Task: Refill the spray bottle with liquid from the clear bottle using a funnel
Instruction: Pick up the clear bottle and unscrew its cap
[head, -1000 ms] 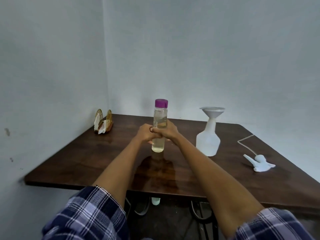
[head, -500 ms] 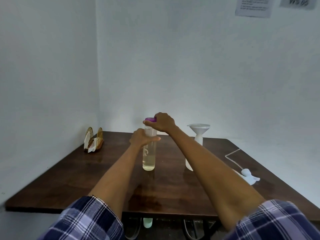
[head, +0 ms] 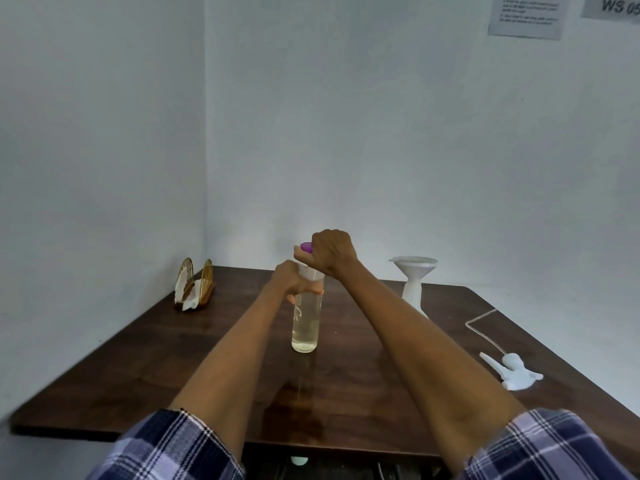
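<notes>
A clear bottle point(head: 305, 323) with pale liquid stands upright on the dark wooden table point(head: 145, 368). My left hand point(head: 289, 280) grips its upper part. My right hand point(head: 329, 252) holds the purple cap point(head: 306, 247) just above the bottle's open mouth. The white spray bottle point(head: 412, 292) stands to the right, partly hidden behind my right forearm, with a white funnel point(head: 414, 265) seated in its neck. Its trigger spray head point(head: 512, 370) with a thin tube lies on the table at the right.
A gold wire napkin holder point(head: 194, 285) with paper napkins sits in the back left corner. White walls close the table on the left and behind. Paper notices point(head: 526, 15) hang high on the back wall.
My right hand went from the bottle's body to the cap and has lifted it off the mouth. The view tilted upward, showing more wall.
</notes>
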`<action>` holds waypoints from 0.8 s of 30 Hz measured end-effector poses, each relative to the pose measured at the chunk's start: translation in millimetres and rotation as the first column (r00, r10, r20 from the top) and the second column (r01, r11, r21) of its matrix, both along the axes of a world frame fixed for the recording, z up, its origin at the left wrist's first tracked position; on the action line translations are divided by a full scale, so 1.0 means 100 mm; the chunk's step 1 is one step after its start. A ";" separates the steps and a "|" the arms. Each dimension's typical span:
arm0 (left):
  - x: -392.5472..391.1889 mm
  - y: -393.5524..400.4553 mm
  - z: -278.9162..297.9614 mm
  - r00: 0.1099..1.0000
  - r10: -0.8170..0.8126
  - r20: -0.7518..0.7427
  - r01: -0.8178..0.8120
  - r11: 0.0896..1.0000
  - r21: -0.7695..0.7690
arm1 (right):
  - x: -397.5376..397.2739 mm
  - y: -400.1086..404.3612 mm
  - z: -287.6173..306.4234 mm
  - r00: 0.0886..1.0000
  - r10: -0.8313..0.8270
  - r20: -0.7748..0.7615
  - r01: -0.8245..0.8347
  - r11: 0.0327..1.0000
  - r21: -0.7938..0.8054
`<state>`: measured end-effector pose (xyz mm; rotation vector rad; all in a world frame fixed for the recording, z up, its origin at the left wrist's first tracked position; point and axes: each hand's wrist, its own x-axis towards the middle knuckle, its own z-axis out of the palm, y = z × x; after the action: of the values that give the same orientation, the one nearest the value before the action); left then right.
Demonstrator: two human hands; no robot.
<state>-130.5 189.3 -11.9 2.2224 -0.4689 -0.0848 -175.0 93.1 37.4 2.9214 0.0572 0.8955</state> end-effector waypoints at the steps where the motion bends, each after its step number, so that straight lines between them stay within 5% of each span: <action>1: 0.00 0.00 0.01 1.000 -0.003 -0.008 0.003 1.000 -0.012 | -0.01 0.00 0.01 1.000 0.012 -0.007 -0.012 1.000 -0.014; 8: 0.00 0.09 0.06 0.988 -0.102 -0.118 0.101 0.995 -0.016 | 0.02 -0.13 0.05 0.981 0.144 -0.128 -0.142 0.990 0.028; 11: 0.00 0.06 0.03 0.992 -0.071 -0.102 0.069 0.997 -0.020 | -0.04 -0.07 0.27 0.950 -0.021 -0.313 -0.021 0.991 -0.133; 15: -0.02 0.02 -0.02 0.996 -0.008 -0.094 0.003 0.998 -0.057 | -0.06 0.12 0.46 0.907 -0.202 -0.369 0.101 0.956 -0.275; 19: -0.05 -0.03 -0.09 0.997 0.058 -0.052 -0.063 0.993 -0.100 | -0.15 0.25 0.66 0.789 -0.116 -0.604 0.103 0.993 -0.056; 24: -0.06 -0.03 -0.12 1.000 0.019 -0.011 -0.020 0.990 -0.138 | -0.25 0.31 0.74 0.886 -0.164 -0.434 0.132 0.986 -0.103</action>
<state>-136.8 185.8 -23.4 2.0896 -0.4347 -0.0517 -200.0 124.0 111.3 2.9469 -0.1027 0.1904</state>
